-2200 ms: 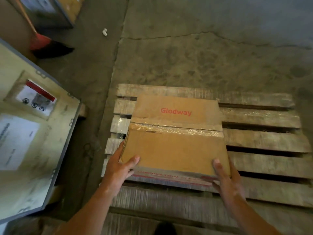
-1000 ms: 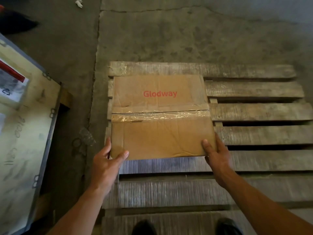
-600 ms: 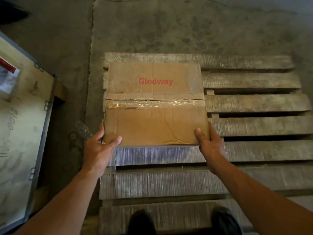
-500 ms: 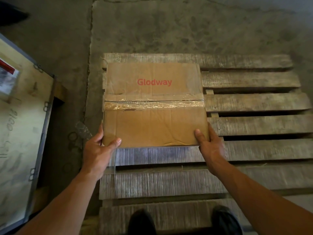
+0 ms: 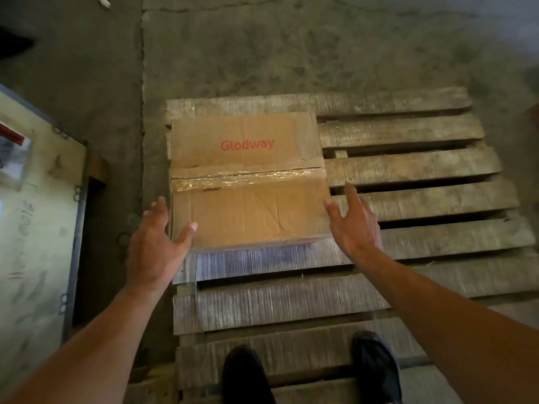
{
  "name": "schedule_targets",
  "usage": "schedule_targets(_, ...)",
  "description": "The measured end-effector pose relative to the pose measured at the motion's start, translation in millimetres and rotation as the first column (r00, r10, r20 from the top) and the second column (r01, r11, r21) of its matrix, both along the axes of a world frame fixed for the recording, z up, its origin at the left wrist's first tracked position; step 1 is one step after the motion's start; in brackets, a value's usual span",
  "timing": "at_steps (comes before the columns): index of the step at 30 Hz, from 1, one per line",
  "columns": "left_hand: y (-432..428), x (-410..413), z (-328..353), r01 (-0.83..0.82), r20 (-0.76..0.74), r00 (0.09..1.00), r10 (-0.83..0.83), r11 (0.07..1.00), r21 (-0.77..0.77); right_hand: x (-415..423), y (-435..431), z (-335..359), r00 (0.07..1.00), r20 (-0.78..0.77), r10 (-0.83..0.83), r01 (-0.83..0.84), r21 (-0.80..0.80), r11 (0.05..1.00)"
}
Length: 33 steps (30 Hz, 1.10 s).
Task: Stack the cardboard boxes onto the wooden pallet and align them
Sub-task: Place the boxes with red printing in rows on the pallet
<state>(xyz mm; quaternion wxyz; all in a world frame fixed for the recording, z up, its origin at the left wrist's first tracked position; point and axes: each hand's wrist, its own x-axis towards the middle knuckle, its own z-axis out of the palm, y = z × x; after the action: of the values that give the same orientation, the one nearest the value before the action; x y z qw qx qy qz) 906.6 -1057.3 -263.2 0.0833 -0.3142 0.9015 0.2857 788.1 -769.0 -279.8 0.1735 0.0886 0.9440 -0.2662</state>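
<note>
A brown cardboard box (image 5: 248, 182) with red "Glodway" lettering and clear tape across its seam lies flat on the far left corner of the wooden pallet (image 5: 408, 196). My left hand (image 5: 154, 246) hovers at the box's near left corner, fingers spread, thumb over the top edge. My right hand (image 5: 353, 223) is off the box's near right corner, fingers straight and apart. Neither hand holds anything.
A large pale crate (image 5: 32, 228) with metal edging and a label stands on the left. My two dark shoes (image 5: 376, 368) stand on the pallet's near slats. Cracked concrete floor (image 5: 291, 48) lies beyond the pallet. A white scrap (image 5: 103, 0) lies far left.
Both hands have let go of the box's near corners and drawn back with fingers spread. The box stays flat on the pallet's far left corner.
</note>
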Motion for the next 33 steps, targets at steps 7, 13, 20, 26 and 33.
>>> schedule_targets(7,38,-94,171,0.449,-0.093,0.873,-0.479,0.863,-0.231,-40,17,168,0.962,-0.187,0.199,-0.133,0.316,0.939)
schedule_targets(13,110,-208,320,0.653,-0.126,0.621,-0.774,0.6,-0.462,-91,73,327,0.93,-0.329,0.162,-0.023,0.388,0.921)
schedule_targets(20,266,-329,416,0.723,-0.169,0.344,-0.924,0.376,-0.58,-153,217,424,0.891,-0.451,-0.058,0.233,0.342,0.91)
schedule_targets(26,450,-425,429,0.791,-0.184,0.166,-0.969,0.242,-0.562,-199,397,438,0.84,-0.451,-0.303,0.45,0.266,0.852)
schedule_targets(33,631,-524,373,0.846,-0.233,0.077,-0.969,0.187,-0.499,-253,557,373,0.814,-0.302,-0.496,0.568,0.236,0.788)
